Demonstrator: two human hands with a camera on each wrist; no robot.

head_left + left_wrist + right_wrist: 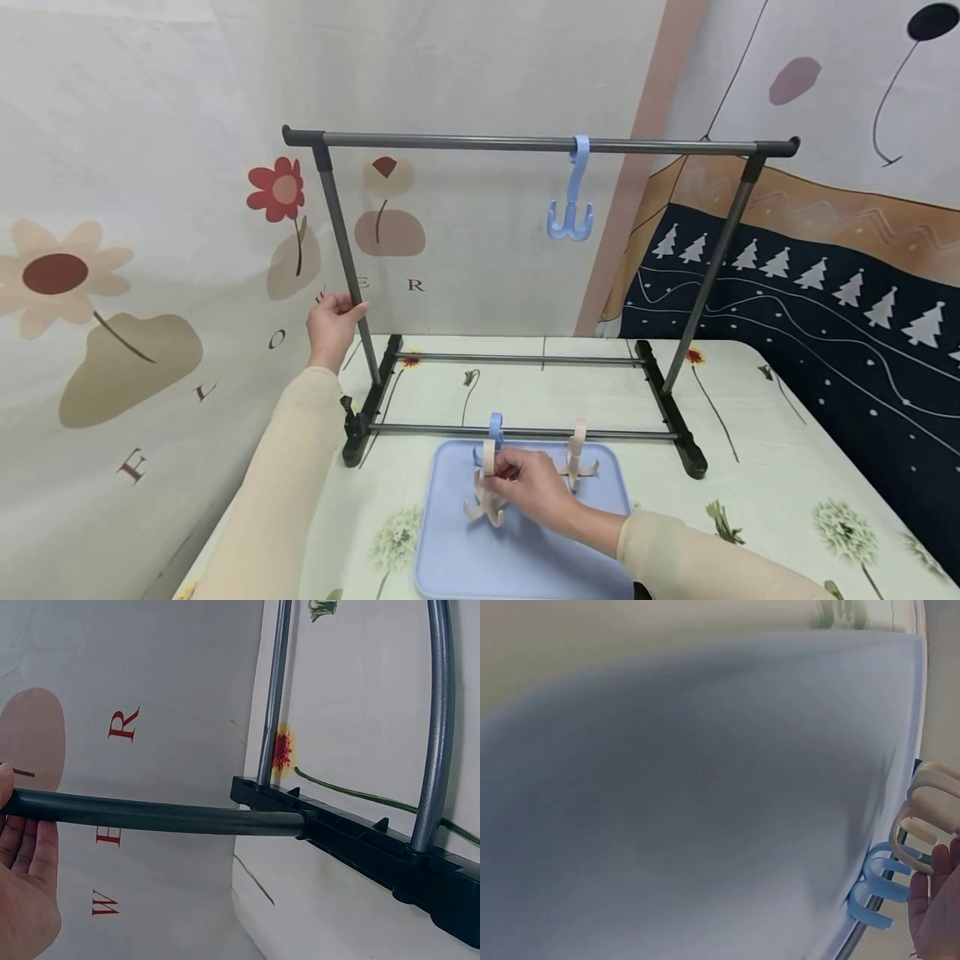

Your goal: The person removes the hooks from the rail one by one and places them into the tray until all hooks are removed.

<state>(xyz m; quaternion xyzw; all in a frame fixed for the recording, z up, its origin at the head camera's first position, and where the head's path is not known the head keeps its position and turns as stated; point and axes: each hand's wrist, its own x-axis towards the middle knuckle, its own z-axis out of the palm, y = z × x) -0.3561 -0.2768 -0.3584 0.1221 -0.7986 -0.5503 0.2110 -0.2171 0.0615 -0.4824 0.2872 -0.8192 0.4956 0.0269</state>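
Note:
My left hand [332,329] grips the left post [341,225] of a dark grey garment rack, with the thumb on one side and the fingers behind it in the left wrist view. My right hand [536,492] pinches a beige multi-prong hook [490,502] above the blue tray [465,567]. Just behind it, a blue hook [496,423] stands at the tray's far edge. To the right of that hand is a second beige hook [576,458]. Another blue hook [576,187] hangs from the rack's top bar [450,142], prongs downward.
The rack's black feet [678,433] rest on a flower-print tablecloth [765,500], joined by two low bars. The tray's far edge lies close to the front low bar [435,430]. Printed cloth [480,275] hangs behind and at the left; dark tree-patterned fabric [810,333] is at the right.

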